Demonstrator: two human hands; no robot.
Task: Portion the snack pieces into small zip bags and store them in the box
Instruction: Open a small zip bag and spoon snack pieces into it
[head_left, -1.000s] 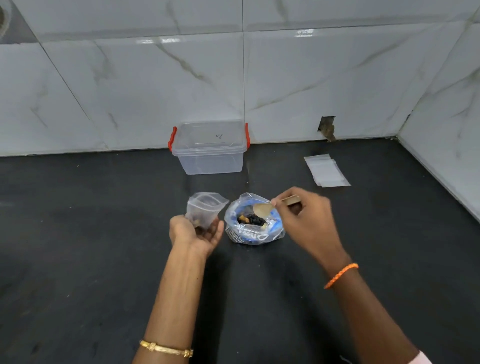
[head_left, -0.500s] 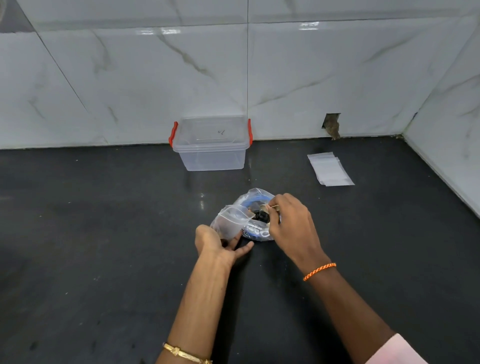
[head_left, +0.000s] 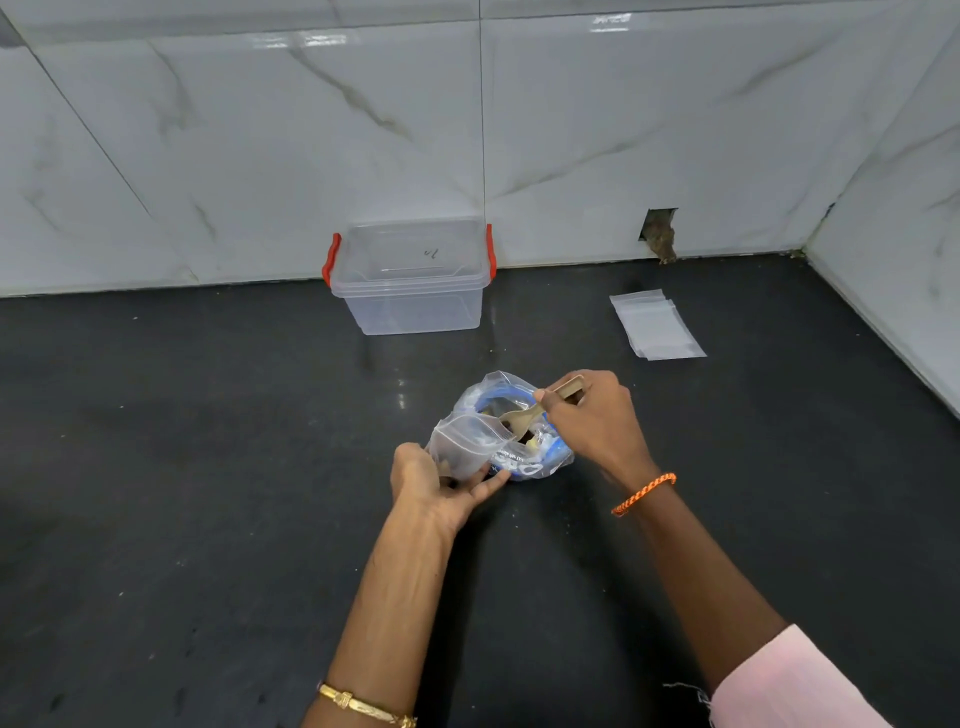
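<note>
Just in front of the clear box (head_left: 410, 280) with orange-red latches, a blue-printed snack packet (head_left: 524, 452) sits open on the black counter (head_left: 182, 467); its white lettering is too crumpled to read, and a small dark scribble on the box is also illegible. The left hand (head_left: 436, 483) grips a small zip bag (head_left: 465, 444) by its lower part, mouth tilted against the packet. The right hand (head_left: 597, 421) pinches a wooden spoon (head_left: 540, 408), its bowl over the packet at the bag's mouth. Half a second ago the spoon was buried in the packet beneath the hand; now it is lifted and plainly visible. Right of the box lies a stack of empty zip bags (head_left: 657, 327).
</note>
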